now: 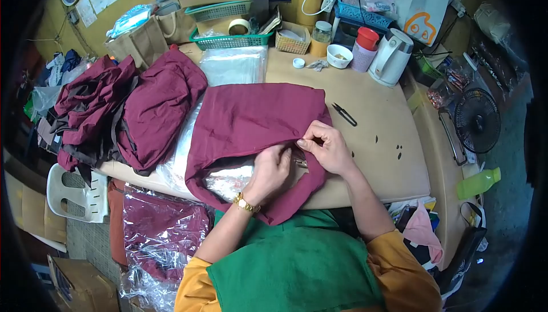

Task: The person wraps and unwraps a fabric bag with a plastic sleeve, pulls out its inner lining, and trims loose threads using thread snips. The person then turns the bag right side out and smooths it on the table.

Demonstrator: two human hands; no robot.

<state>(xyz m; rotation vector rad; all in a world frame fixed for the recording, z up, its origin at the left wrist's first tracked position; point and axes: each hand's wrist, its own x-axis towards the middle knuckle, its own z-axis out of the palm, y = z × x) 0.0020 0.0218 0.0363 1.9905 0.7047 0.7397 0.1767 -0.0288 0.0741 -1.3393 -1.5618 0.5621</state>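
A maroon fabric bag (pixel 257 109) lies on the table, its opening and strap loop towards me. My right hand (pixel 326 149) pinches the edge of the fabric at the right side of the opening. At the mouth of the bag is my left hand (pixel 270 172), a gold watch on its wrist; its fingers are bent and their tips are hidden inside the opening, so what they hold cannot be seen. Something metallic (pixel 300 163) shows between the hands. Clear plastic (pixel 231 180) is visible through the strap loop.
More maroon bags (pixel 154 109) are heaped at the left. Black thread snips (pixel 345 114) lie right of the bag. Behind stand a kettle (pixel 391 58), a white bowl (pixel 339 56) and green baskets (pixel 231 41). Plastic-wrapped maroon fabric (pixel 165 232) hangs below the table's left edge.
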